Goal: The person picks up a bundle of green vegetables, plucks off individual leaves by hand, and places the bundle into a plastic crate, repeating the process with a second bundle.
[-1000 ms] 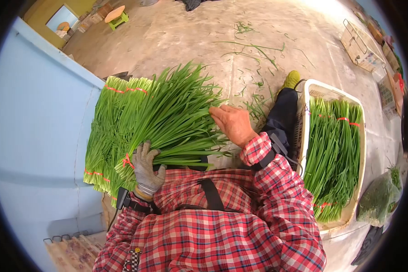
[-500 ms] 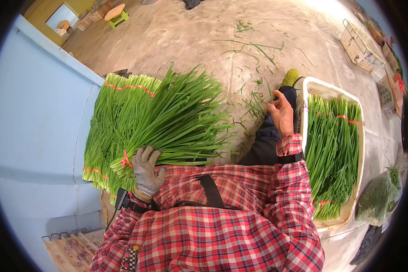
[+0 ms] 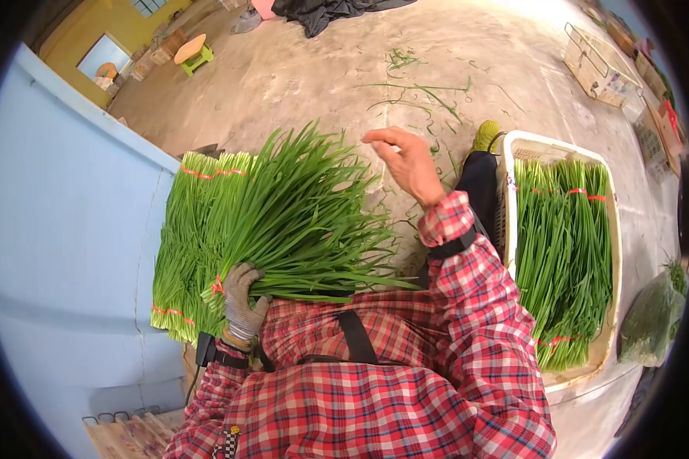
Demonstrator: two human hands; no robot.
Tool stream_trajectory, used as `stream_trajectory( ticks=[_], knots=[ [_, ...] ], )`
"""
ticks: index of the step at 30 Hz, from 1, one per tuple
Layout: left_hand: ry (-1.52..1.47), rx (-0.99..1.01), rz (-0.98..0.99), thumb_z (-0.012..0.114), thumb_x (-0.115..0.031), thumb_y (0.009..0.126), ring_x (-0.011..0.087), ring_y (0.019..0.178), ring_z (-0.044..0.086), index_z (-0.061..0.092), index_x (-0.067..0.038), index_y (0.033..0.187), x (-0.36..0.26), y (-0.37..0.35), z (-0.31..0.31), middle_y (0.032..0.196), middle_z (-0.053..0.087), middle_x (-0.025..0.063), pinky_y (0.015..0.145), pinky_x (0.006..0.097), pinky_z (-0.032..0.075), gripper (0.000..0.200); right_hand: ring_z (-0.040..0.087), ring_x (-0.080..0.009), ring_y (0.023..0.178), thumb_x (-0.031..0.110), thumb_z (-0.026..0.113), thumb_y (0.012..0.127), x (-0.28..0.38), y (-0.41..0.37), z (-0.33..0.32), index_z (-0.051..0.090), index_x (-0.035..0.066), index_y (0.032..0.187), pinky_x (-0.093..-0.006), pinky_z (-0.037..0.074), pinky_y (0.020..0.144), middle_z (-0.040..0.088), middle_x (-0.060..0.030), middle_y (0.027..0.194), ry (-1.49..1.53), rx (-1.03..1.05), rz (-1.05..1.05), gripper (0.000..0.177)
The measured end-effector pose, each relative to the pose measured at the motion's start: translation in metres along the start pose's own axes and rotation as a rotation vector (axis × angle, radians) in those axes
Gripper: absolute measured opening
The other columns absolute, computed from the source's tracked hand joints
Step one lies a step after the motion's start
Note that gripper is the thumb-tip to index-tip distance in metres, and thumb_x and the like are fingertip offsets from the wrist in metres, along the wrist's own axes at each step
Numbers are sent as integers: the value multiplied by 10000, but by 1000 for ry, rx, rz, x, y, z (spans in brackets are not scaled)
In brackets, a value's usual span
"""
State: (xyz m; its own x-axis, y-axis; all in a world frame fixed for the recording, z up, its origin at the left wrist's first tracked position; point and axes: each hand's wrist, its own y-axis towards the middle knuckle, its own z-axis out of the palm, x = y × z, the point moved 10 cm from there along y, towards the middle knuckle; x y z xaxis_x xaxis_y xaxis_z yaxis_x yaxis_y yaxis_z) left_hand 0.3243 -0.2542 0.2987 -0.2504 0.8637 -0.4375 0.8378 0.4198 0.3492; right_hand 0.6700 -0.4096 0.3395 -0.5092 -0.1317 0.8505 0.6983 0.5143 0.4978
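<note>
My left hand [image 3: 243, 304], in a grey knitted glove, is closed round the base of a loose, fanned bunch of garlic chives [image 3: 306, 222], just beside its red tie [image 3: 217, 285]. The leaf tips spread to the right above my lap. Under and left of it lie more tied bunches of chives [image 3: 187, 245], stacked with red bands at their ends. My bare right hand [image 3: 409, 164] hovers over the floor, right of the leaf tips. Its forefinger and thumb are stretched forward, slightly apart, and I see nothing between them.
At my right stands a white plastic crate [image 3: 513, 252] holding tied chive bunches. Beyond it are a plastic bag of greens [image 3: 651, 325] and another crate [image 3: 601, 69]. Leaf scraps [image 3: 429, 92] litter the concrete floor. A blue wall [image 3: 69, 206] rises on the left, and a small stool [image 3: 195, 53] stands far back.
My right hand has swung left from beside the crate toward the fanned leaf tips. My left hand keeps its hold on the bunch. The view has shifted slightly.
</note>
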Motion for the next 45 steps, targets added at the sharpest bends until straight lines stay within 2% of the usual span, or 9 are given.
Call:
stream_trajectory(
  ticks=[2, 4, 5, 9, 31, 34, 36, 43, 45],
  knots=[
    [-4, 1, 1, 654, -74, 612, 373, 1199, 429, 590, -62, 1086, 1, -1, 0, 1195, 520, 147, 1039, 461, 325, 479, 607, -246, 822, 82, 598, 815, -5, 13, 20, 693, 74, 960, -345, 478, 762, 658, -116, 921, -27, 81, 22, 174],
    [-5, -5, 19, 657, -105, 633, 375, 1200, 428, 592, -60, 1088, -1, 0, 0, 1197, 520, 148, 1038, 461, 326, 461, 585, -288, 928, 76, 606, 794, 6, 19, 48, 683, 86, 978, -391, 466, 831, 642, -113, 963, -265, 163, -257, 200],
    [5, 3, 24, 663, -147, 651, 377, 1201, 427, 592, -58, 1089, -2, 1, 0, 1199, 519, 150, 1037, 461, 326, 453, 548, -334, 1025, 72, 618, 768, -3, 21, 61, 671, 100, 994, -417, 443, 900, 606, -123, 1061, -269, 264, -202, 233],
    [23, 0, 18, 663, -175, 661, 378, 1200, 427, 592, -56, 1086, 1, 0, 2, 1199, 520, 152, 1037, 462, 326, 447, 537, -367, 1064, 81, 644, 744, -18, 18, 85, 670, 94, 991, -399, 440, 933, 546, -161, 1186, -374, 352, -185, 248],
    [-10, -30, 16, 647, -109, 631, 377, 1190, 435, 593, -48, 1074, -3, 3, 1, 1188, 523, 156, 1033, 463, 330, 450, 583, -374, 967, 85, 671, 736, -8, 10, 84, 653, 22, 819, -401, 471, 860, 616, -187, 1041, -165, 218, -195, 106],
    [-16, -20, 10, 653, -141, 648, 376, 1189, 438, 595, -47, 1073, 0, 5, 2, 1190, 526, 153, 1031, 460, 331, 440, 603, -320, 1005, 75, 660, 758, -23, 7, 77, 652, 15, 823, -363, 470, 871, 627, -185, 1102, -16, 64, -56, 90],
    [-15, -16, 8, 656, -159, 655, 375, 1188, 440, 596, -47, 1073, 2, 5, 1, 1192, 527, 151, 1030, 459, 331, 437, 606, -236, 1034, 73, 648, 790, -49, 1, 86, 645, -7, 811, -321, 455, 882, 621, -174, 1175, 243, 79, 270, 82],
    [-98, 45, -22, 654, -196, 692, 361, 1194, 449, 602, -54, 1067, 11, 8, 3, 1194, 540, 146, 1034, 454, 335, 405, 567, -162, 1000, 66, 639, 815, -49, -9, 91, 644, -17, 799, -294, 434, 868, 612, -138, 1186, 600, 72, 431, 85],
    [-107, 50, -31, 655, -190, 687, 361, 1194, 451, 605, -54, 1061, 12, 9, 2, 1194, 543, 148, 1035, 454, 335, 402, 566, -129, 918, 94, 645, 824, -48, -8, 88, 653, -9, 811, -276, 439, 798, 644, -104, 1102, 617, 41, 416, 104]
  ],
)
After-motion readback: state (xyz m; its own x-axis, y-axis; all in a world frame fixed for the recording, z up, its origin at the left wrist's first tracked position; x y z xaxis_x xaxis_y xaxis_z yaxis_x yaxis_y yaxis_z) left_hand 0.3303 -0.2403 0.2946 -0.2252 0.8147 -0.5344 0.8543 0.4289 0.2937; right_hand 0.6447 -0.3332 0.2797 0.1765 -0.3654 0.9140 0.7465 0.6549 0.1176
